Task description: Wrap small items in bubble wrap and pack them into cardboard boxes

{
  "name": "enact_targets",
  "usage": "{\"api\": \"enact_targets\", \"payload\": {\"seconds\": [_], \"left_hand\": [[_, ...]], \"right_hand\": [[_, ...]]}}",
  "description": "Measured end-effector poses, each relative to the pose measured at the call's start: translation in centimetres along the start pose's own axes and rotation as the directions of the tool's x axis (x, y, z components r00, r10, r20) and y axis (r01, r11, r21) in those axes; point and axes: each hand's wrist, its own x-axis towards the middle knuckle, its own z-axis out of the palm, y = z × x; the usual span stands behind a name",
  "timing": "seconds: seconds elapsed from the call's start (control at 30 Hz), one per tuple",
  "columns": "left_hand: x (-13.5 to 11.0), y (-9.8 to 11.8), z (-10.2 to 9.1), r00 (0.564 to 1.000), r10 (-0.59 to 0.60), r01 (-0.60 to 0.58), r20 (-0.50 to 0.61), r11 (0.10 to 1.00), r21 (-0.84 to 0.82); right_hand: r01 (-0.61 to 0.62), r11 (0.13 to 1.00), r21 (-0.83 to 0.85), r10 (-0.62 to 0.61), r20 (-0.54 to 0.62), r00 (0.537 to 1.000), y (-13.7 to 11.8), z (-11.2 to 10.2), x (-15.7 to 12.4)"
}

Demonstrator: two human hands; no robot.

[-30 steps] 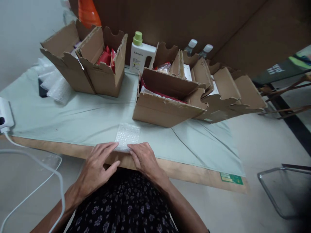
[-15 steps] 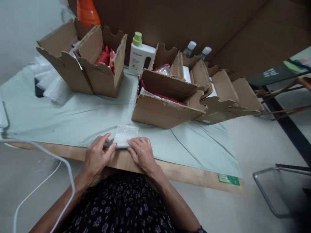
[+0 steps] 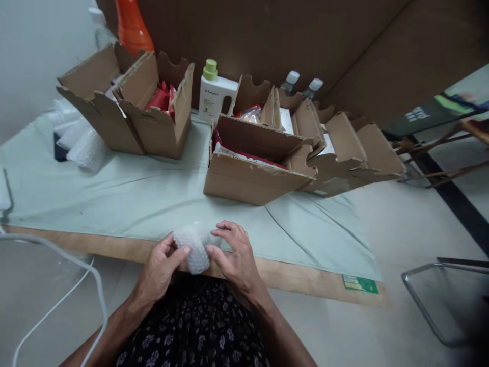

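Observation:
A small bubble-wrap packet [image 3: 194,251] is tilted up off the table at its front edge; what lies inside the wrap cannot be made out. My left hand [image 3: 162,265] grips its left side, thumb on the near face and fingers behind. On the other side, my right hand [image 3: 239,257] has its fingers spread apart, with the thumb tip at the packet's right edge. A loose, clear flap of the wrap seems to stick out toward those fingers.
An open cardboard box [image 3: 248,178] stands just beyond my hands, with more cardboard boxes [image 3: 344,153] behind it. Two joined boxes [image 3: 160,135] and rolled bubble wrap [image 3: 87,148] are at the left. A white bottle [image 3: 214,97] stands between. A white cable [image 3: 69,250] hangs lower left.
The packet has been lifted off the tabletop and tilted, nearer to my body. My left hand has closed on it, while my right hand's fingers have come off it and spread.

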Motion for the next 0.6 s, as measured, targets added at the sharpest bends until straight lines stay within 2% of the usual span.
{"api": "enact_targets", "payload": {"seconds": [0.1, 0.17, 0.23, 0.3, 0.4, 0.47, 0.53, 0.6], "left_hand": [[-0.2, 0.6, -0.1, 0.989, 0.111, -0.132, 0.094, 0.955, 0.265], [-0.2, 1.0, 0.2, 0.969, 0.179, -0.230, 0.168, 0.901, 0.367], [-0.1, 1.1, 0.7, 0.955, 0.182, -0.265, 0.236, 0.880, 0.395], [0.0, 0.8, 1.1, 0.947, 0.134, -0.255, 0.293, 0.867, 0.429], [0.4, 0.6, 1.8, 0.930, 0.096, -0.289, 0.355, 0.787, 0.545], [0.7, 1.1, 2.2, 0.904, 0.113, -0.362, 0.412, 0.716, 0.597], [1.2, 2.3, 2.6, 0.857, 0.185, -0.473, 0.481, 0.652, 0.593], [2.0, 3.5, 2.7, 0.792, 0.325, -0.599, 0.517, 0.576, 0.556]], "right_hand": [[-0.011, 0.983, 0.182, -0.016, 0.146, 0.989, -0.1, -1.9, 0.7], [-0.026, 0.975, 0.219, -0.031, 0.252, 0.967, -0.4, -2.5, 0.9], [-0.037, 0.983, 0.180, -0.010, 0.255, 0.967, -0.8, -2.8, 0.8], [-0.042, 0.987, 0.155, 0.009, 0.206, 0.978, -1.1, -3.0, 0.5], [-0.023, 0.994, 0.105, 0.001, 0.205, 0.979, -1.3, -3.9, 0.5], [0.041, 0.999, 0.018, -0.044, 0.236, 0.971, -1.6, -5.6, 0.7], [0.130, 0.991, -0.044, -0.116, 0.237, 0.965, -2.2, -8.5, 1.3], [0.190, 0.980, -0.062, -0.180, 0.141, 0.974, -3.1, -12.4, 2.1]]}}
